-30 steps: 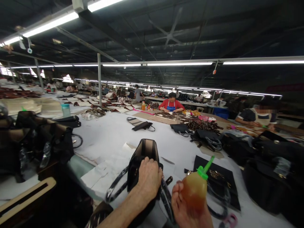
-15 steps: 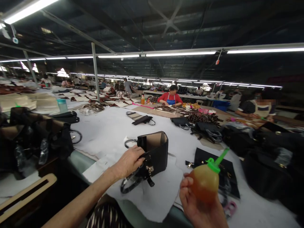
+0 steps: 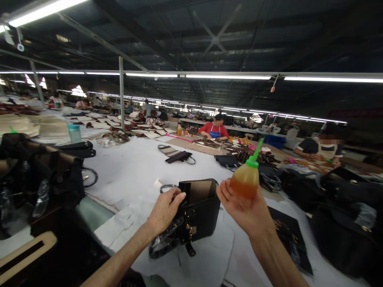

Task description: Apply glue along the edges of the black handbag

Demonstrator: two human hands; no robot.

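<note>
A black handbag (image 3: 201, 215) with a tan lining stands open-topped on the white table cover (image 3: 137, 167) in front of me. My left hand (image 3: 165, 209) grips its near left edge, fingers curled over the rim. My right hand (image 3: 243, 209) is closed around a squeeze bottle (image 3: 245, 179) of amber liquid with a green cap and nozzle, held upright just right of the bag's opening. The bag's plastic-wrapped handles (image 3: 163, 243) trail toward me.
Black bags are heaped at the left (image 3: 44, 171) and right (image 3: 344, 207). A flat black panel (image 3: 287, 231) lies right of the bag. More bag parts (image 3: 176, 155) lie farther out. People (image 3: 216, 129) work at the table's far side; another (image 3: 324, 147) sits right.
My right hand has lifted the bottle up and left, close beside the bag's opening. My left hand has shifted along the bag's rim, and the bag has turned slightly.
</note>
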